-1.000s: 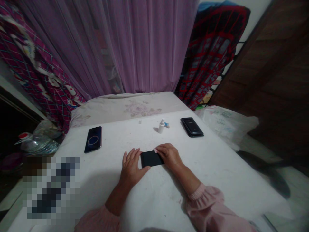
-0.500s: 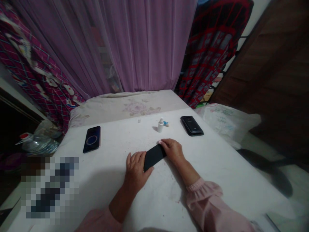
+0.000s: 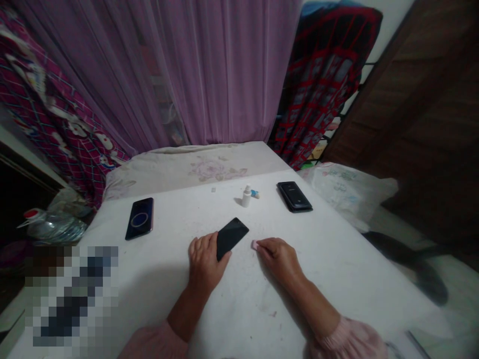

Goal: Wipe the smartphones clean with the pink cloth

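Note:
A black phone (image 3: 232, 235) lies slanted on the white table (image 3: 337, 259), its near end under the fingers of my left hand (image 3: 205, 262). That hand rests flat on the table and grips the phone's lower edge. My right hand (image 3: 279, 257) sits just right of the phone, apart from it, fingers curled together with a small pink thing (image 3: 255, 245) at the fingertips. Both wrists wear pink sleeves.
A second phone (image 3: 139, 218) with a ring on its screen lies at the left; a third dark phone (image 3: 294, 196) lies at the right. A small white bottle (image 3: 246, 196) and a blue-tipped item (image 3: 255, 193) stand between them. A purple curtain (image 3: 209, 70) hangs behind.
The phone has turned from lying crosswise to slanting up to the right. My right hand has let go of it and drawn back to the right; my left hand stays on its near end.

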Demonstrator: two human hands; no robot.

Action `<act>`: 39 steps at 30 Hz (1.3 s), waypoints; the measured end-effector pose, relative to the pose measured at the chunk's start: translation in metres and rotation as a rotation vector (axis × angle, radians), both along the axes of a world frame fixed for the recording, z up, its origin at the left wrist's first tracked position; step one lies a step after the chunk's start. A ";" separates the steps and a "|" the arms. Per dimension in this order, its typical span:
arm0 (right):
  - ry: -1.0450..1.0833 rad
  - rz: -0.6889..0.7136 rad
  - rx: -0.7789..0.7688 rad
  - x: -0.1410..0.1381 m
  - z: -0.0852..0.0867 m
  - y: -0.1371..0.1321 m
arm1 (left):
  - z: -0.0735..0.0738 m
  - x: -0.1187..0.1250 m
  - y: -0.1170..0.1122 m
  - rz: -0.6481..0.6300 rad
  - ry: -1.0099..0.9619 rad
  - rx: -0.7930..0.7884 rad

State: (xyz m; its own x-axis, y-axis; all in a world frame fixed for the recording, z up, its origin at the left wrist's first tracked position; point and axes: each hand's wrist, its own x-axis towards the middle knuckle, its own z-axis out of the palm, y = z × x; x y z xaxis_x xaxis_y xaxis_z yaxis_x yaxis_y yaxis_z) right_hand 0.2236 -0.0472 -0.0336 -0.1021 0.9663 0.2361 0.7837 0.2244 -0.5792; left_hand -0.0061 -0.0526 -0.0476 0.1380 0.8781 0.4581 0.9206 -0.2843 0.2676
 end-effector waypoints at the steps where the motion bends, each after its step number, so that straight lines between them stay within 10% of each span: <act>1: 0.048 -0.020 -0.023 0.000 0.001 0.000 | 0.000 -0.003 0.002 0.032 0.021 0.013; 8: 0.300 -0.170 -0.100 -0.006 -0.001 0.019 | 0.000 -0.011 -0.008 0.050 0.063 0.053; 15: 0.433 -0.175 -0.070 -0.012 -0.006 0.035 | 0.010 0.000 -0.027 -0.285 -0.021 -0.082; 28: 0.606 -0.161 -0.009 -0.018 -0.017 0.041 | 0.045 -0.002 0.078 -0.630 0.300 -0.432; 39: 0.711 -0.273 0.041 -0.010 -0.024 0.042 | 0.024 0.008 0.022 -0.009 0.181 -0.217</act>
State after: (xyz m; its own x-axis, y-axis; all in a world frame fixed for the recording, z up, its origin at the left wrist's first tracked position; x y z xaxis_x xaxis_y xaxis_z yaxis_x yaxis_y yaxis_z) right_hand 0.2134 -0.0049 -0.0579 0.3293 0.9246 0.1916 0.2557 0.1079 -0.9607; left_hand 0.0023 -0.0307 -0.0233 0.2085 0.9515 0.2264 0.9567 -0.2465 0.1547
